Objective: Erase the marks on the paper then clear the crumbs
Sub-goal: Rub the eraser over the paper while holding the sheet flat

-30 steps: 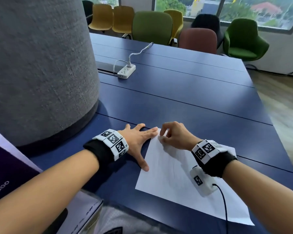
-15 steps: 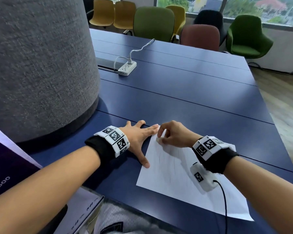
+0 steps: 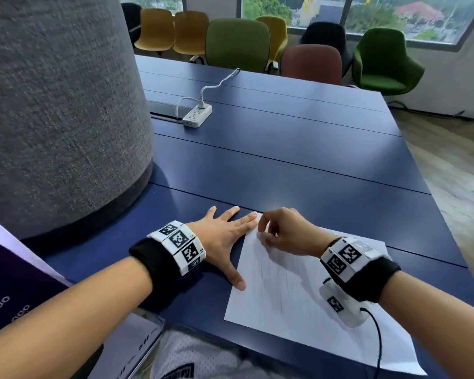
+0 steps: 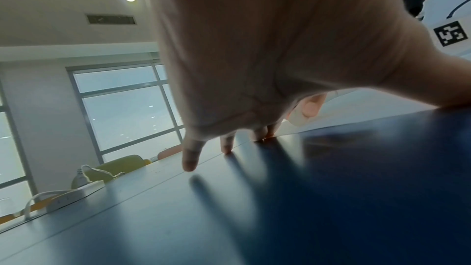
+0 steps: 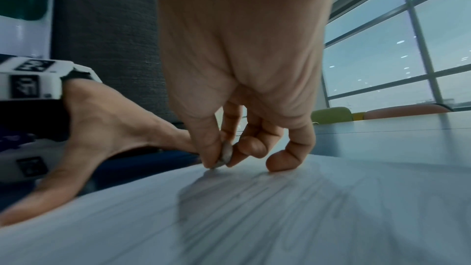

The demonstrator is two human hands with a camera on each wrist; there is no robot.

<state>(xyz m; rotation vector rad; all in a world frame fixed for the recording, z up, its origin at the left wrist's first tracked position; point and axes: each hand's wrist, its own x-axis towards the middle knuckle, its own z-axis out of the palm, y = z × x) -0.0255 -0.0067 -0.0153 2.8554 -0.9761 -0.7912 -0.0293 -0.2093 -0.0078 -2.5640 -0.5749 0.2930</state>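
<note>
Head view: left hand [image 3: 222, 236] flat, steadying paper [image 3: 298, 305] on blue surface [image 3: 285, 165]; right hand [image 3: 282, 231] pinching eraser [image 5: 226, 153], rubbing top corner, faint marks [image 3: 274, 280] remain, crumbs uncleared

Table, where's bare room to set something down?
Free: the blue table between the power strip and the paper, and right of the strip. Crowded: the near edge, where the left hand, right hand and paper sit beside the grey column.
</note>
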